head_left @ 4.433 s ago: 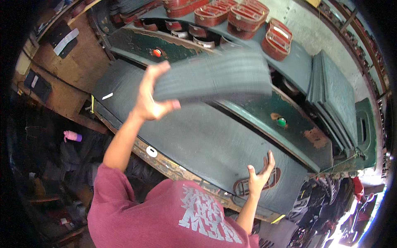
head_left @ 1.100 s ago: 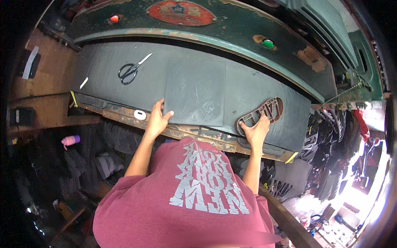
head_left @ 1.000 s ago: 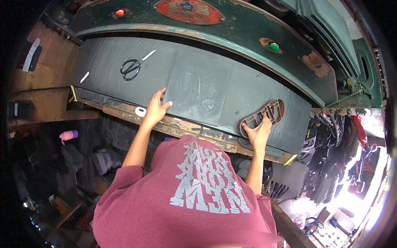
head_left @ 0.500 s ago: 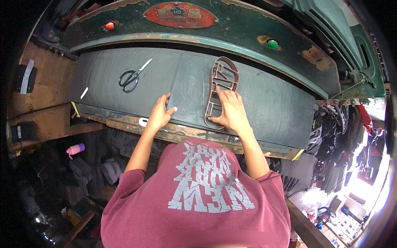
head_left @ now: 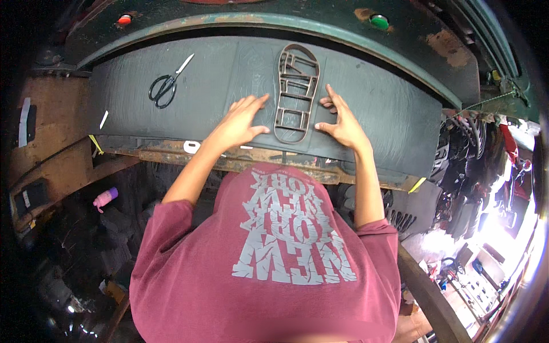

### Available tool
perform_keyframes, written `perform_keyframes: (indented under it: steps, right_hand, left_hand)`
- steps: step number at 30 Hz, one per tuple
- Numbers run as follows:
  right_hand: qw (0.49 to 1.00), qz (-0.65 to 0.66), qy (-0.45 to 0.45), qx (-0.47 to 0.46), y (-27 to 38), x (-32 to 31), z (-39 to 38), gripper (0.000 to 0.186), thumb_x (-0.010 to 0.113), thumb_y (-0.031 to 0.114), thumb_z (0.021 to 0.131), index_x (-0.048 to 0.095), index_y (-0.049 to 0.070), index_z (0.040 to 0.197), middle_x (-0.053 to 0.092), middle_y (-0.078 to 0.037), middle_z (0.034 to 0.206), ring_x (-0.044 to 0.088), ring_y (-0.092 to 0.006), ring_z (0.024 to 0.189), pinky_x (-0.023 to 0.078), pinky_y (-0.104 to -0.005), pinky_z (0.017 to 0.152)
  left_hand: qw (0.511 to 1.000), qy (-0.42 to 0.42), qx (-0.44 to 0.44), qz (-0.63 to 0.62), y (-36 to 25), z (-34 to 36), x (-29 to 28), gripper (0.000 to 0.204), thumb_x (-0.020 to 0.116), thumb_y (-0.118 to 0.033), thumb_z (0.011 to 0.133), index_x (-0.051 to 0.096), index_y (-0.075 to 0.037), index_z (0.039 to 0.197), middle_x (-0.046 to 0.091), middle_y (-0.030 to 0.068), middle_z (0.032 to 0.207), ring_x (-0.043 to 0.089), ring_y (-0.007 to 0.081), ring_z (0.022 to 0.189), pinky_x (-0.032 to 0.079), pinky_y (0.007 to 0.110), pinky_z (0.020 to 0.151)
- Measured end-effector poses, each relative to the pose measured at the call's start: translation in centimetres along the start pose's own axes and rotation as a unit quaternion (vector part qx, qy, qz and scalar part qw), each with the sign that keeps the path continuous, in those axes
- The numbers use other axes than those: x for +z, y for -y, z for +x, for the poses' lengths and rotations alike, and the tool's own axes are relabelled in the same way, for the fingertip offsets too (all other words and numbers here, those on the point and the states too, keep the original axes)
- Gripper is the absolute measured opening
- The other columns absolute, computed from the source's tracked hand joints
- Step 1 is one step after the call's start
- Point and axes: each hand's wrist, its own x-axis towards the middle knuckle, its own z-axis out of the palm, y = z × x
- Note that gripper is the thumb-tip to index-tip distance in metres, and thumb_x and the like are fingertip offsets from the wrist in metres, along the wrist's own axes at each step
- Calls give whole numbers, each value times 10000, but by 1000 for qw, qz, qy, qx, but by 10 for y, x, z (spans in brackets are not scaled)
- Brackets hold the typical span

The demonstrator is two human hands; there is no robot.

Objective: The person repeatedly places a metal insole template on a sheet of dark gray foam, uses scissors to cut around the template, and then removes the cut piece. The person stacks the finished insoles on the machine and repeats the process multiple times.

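A sole-shaped metal cutting die with cross bars lies on a dark sheet marked with faint sole outlines. The sheet rests on the broad black bed of a green press. Just left of the die is my left hand, open, its fingers pointing toward the die with a small gap between. My right hand is open on the other side, thumb and fingers apart and close to the die's right edge. Neither hand holds anything.
Black-handled scissors lie on the bed at left, beside a small white strip. Across the far side runs the press's green beam, with a red button and a green button. A worn metal edge borders the near side.
My right hand has let go of the die and moved off to its right. The die now sits straighter on the sheet. My left hand has come closer to it. The view has shifted.
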Motion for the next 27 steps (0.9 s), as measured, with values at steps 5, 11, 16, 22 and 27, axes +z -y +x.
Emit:
perform_keyframes:
  steps: [5,11,16,22,27]
  right_hand:
    - [981,-177,16,-73,-19,18,9,1177,949,345,585,388,54,1578,538,-175,1316,530,-347,1245,390,-436,1101]
    - [979,-179,15,-99,-24,17,10,1192,934,415,569,402,52,1571,538,-181,1310,526,-355,1246,390,-440,1081]
    - [978,-185,11,-98,-23,19,10,1173,923,435,579,416,51,1564,538,-180,1305,522,-352,1246,388,-440,1079]
    - [978,-180,16,-100,-25,18,12,1180,922,429,582,402,64,1576,539,-169,1298,516,-348,1248,387,-437,1078]
    - [980,-171,15,-104,-27,19,13,1191,927,418,580,387,80,1587,540,-161,1294,518,-347,1239,389,-429,1071]
  left_hand:
    - [994,15,49,92,6,22,12,1083,951,-390,573,503,-80,1509,552,120,1208,517,292,1141,356,397,950]
    - [993,26,59,98,13,22,14,1051,949,-411,576,537,-111,1496,543,95,1164,515,281,1114,347,398,932]
    - [994,29,50,95,14,23,15,1057,946,-420,567,542,-121,1497,541,88,1161,513,272,1124,349,391,934]
    - [995,33,39,88,13,24,14,1060,942,-421,568,538,-121,1501,544,88,1169,515,271,1132,351,389,938]
    - [995,37,42,86,12,24,14,1047,939,-416,571,544,-119,1494,544,89,1175,515,271,1127,350,393,938]
